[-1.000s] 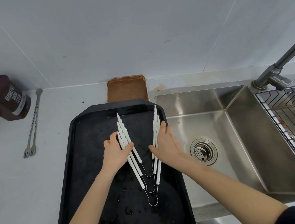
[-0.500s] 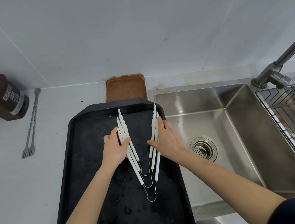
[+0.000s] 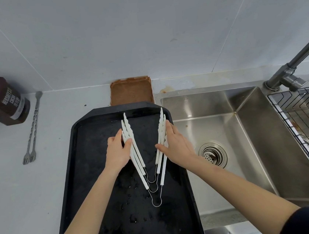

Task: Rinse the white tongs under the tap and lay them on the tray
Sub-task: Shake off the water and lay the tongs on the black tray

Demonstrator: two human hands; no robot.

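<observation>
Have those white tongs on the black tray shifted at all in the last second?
No. The white tongs keep their place against the black tray's far rim, tips just short of it, with both hands holding them.

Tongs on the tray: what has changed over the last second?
Little. Both hands, left and right, slid slightly up the tongs towards the tips. The tongs lie nested on the tray, spread in a V, as before; nothing released.

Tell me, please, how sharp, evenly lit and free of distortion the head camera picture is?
Head view: soft, even light with faint shadows; the white tongs and both hands are sharp on the wet black tray; mild sheen on the sink wall; wide-angle bending shows in the splayed wall tile lines and the leaning tap.
</observation>
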